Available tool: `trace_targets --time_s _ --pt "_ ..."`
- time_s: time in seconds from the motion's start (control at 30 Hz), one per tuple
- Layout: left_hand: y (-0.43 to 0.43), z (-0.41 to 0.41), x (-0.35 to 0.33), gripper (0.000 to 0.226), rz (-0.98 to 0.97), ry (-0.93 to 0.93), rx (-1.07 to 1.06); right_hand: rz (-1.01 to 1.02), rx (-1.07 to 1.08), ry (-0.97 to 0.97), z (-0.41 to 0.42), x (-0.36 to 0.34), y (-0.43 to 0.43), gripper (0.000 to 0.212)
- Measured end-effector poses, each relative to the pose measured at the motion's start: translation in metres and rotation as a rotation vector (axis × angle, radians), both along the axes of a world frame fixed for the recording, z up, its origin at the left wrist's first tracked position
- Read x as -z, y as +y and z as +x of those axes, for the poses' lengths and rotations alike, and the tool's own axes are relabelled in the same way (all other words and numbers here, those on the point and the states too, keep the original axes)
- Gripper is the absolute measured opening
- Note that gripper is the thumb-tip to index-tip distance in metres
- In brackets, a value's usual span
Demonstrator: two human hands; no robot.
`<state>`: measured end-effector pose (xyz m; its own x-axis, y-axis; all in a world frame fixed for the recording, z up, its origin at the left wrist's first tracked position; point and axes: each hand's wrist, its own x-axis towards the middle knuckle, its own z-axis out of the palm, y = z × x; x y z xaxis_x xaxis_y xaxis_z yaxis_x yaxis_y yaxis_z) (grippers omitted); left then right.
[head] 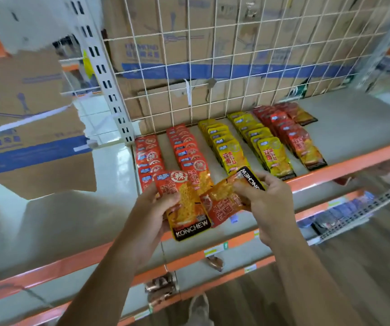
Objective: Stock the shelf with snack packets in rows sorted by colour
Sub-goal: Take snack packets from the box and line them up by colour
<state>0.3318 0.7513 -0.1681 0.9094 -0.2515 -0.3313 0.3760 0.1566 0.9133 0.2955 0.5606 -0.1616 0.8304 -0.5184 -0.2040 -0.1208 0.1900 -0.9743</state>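
Over the shelf, your left hand grips one orange packet, your right hand another; turn the right packet label-upright first.

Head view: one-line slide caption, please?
Left hand and right hand hold orange foil snack packets before the grey shelf, stocked with two orange rows, two yellow rows, one dark-red row.

Side by side on the grey metal shelf lie two orange-red packet rows left, two yellow packet rows middle, one dark-red packet row right. A white wire grid stands behind, brown cardboard boxes beyond. Nearer, left hand and right hand hold orange foil packets.
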Motion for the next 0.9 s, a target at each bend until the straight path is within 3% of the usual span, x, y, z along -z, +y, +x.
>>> trace_targets --time_s 0.23,0.4,0.57,0.9 --pt "-0.028 0.044 -0.002 0.025 0.011 -0.004 0.027 0.001 0.0 -0.003 0.037 -0.002 -0.033 0.038" --pt "-0.044 0.067 -0.002 0.025 0.023 -0.043 0.051 0.065 0.038 0.017 0.055 0.002 -0.042 0.022" --pt "-0.062 0.08 -0.001 0.02 0.07 -0.061 0.056 0.121 0.036 0.042 0.07 0.009 -0.062 0.022" --pt "-0.138 0.088 0.001 0.021 0.087 -0.023 -0.026 0.215 -0.285 0.024 0.093 0.012 -0.133 0.04"
